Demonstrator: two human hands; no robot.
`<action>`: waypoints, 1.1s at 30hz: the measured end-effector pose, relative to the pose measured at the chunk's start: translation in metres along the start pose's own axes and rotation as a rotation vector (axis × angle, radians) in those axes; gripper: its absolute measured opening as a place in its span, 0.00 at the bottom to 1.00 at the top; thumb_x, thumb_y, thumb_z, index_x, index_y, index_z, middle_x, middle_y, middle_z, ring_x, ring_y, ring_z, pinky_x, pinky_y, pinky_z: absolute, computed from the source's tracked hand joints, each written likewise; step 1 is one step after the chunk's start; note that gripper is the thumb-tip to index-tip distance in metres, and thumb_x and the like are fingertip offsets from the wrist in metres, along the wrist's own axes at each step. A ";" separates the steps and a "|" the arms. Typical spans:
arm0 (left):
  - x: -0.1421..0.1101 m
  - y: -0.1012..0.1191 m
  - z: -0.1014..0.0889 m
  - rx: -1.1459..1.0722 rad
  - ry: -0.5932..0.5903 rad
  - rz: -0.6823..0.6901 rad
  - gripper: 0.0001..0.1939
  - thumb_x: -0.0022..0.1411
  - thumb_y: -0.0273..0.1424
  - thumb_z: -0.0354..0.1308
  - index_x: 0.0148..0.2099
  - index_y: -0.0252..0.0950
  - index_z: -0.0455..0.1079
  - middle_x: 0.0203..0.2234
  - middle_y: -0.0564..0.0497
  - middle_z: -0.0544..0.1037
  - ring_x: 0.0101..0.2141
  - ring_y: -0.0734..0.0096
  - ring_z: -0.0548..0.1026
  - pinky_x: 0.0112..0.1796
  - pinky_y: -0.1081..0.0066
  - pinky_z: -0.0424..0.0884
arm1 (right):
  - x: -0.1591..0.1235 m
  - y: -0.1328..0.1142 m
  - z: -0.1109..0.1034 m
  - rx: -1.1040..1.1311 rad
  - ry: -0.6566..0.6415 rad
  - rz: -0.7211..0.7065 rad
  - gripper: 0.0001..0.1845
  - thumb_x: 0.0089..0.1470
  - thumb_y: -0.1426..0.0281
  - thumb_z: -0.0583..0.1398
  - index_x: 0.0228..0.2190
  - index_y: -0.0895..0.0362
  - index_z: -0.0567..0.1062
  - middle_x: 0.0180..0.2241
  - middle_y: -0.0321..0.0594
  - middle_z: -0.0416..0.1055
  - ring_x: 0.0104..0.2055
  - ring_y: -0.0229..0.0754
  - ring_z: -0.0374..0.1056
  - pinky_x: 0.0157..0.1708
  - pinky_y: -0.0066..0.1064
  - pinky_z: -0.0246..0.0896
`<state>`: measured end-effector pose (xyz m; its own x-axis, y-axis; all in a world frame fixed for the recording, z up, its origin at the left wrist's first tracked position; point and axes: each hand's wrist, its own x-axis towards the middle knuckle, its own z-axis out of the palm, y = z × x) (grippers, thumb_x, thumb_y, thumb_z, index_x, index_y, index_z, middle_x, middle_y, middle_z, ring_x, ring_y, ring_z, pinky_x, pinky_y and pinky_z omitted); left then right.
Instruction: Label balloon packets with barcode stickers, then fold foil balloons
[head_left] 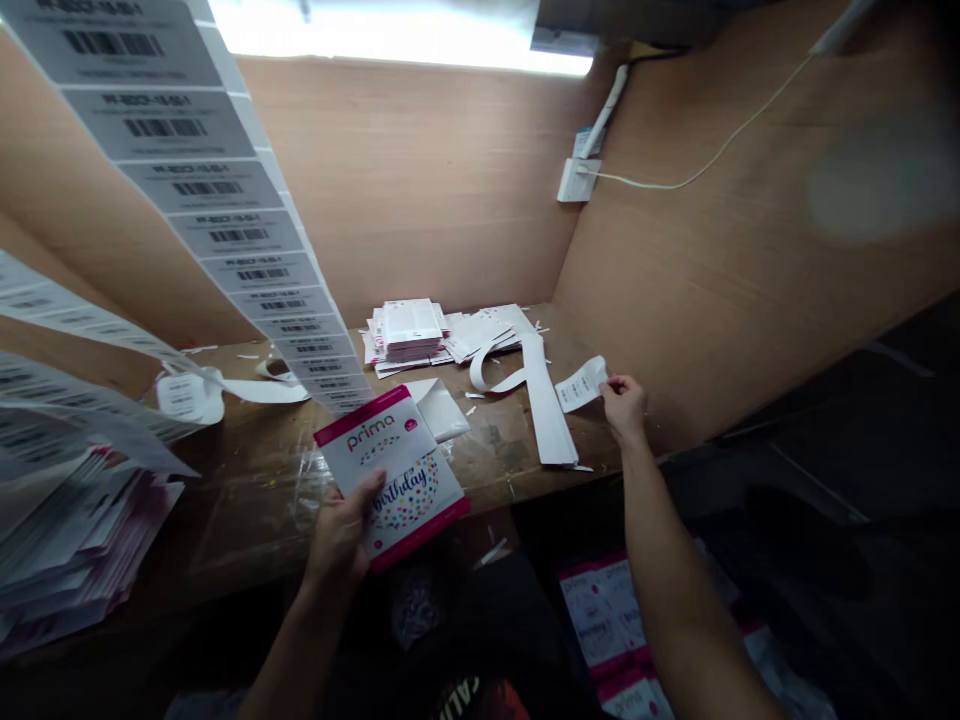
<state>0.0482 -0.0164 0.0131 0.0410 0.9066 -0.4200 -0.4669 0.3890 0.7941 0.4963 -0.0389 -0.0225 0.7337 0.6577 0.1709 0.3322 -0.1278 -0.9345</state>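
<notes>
Your left hand (341, 525) is gripping a birthday packet (401, 468), while your right hand (625, 404) is pinching a label strip (580, 386).

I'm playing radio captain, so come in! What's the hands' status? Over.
Left hand: holding birthday packet. Right hand: pinching short label strip. Possibly in the way: white strip on table, between the hands.

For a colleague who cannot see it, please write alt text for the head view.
A person's left hand holds a pink-and-white packet printed "prima" and "birthday" at a workbench, while the right hand grips a short strip of barcode labels. A long barcode strip slants down at left; flat white items are stacked behind.
</notes>
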 end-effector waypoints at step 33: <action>0.011 -0.010 0.027 -0.296 0.101 -0.195 0.22 0.62 0.21 0.66 0.58 0.28 0.71 0.47 0.33 0.83 0.43 0.48 0.85 0.46 0.50 0.83 | -0.210 -0.083 0.091 0.194 -0.705 -0.407 0.06 0.54 0.72 0.63 0.33 0.53 0.81 0.32 0.39 0.78 0.32 0.44 0.73 0.34 0.34 0.68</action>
<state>0.0773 -0.0058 0.0126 0.0743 0.7937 -0.6038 -0.6949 0.4755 0.5395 0.2609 -0.0985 -0.0090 0.0139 0.9433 0.3317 0.3360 0.3080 -0.8901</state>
